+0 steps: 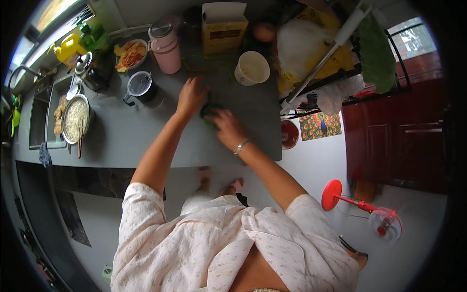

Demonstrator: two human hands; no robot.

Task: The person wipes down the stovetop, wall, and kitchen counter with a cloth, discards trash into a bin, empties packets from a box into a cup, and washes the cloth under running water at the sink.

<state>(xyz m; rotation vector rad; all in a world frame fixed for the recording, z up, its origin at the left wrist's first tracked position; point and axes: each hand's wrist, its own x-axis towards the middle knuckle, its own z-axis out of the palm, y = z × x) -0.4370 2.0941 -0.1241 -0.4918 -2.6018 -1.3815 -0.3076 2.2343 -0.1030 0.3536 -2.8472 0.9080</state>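
My left hand point(192, 95) is low over the grey countertop point(168, 146), thumb apart from the fingers, near some thin green strips point(208, 64). Nothing shows in its grasp. My right hand point(229, 128), with a bracelet at its wrist, has its blurred fingertips at a dark green object point(210, 114) on the counter. That object is partly covered by the hand and too blurred to name; whether the fingers grip it or only touch it does not show. A white paper tub point(252, 68) stands beyond my right hand, and a pink insulated tumbler point(168, 54) beyond my left.
At left are a dark lidded cup point(140, 85), a bowl of peelings point(131, 54) and a metal bowl of noodles point(76, 116) with chopsticks by the sink point(58, 102). An opened yellow carton point(223, 34) stands behind. A black rack point(401, 73) and a red fan point(381, 224) are at right.
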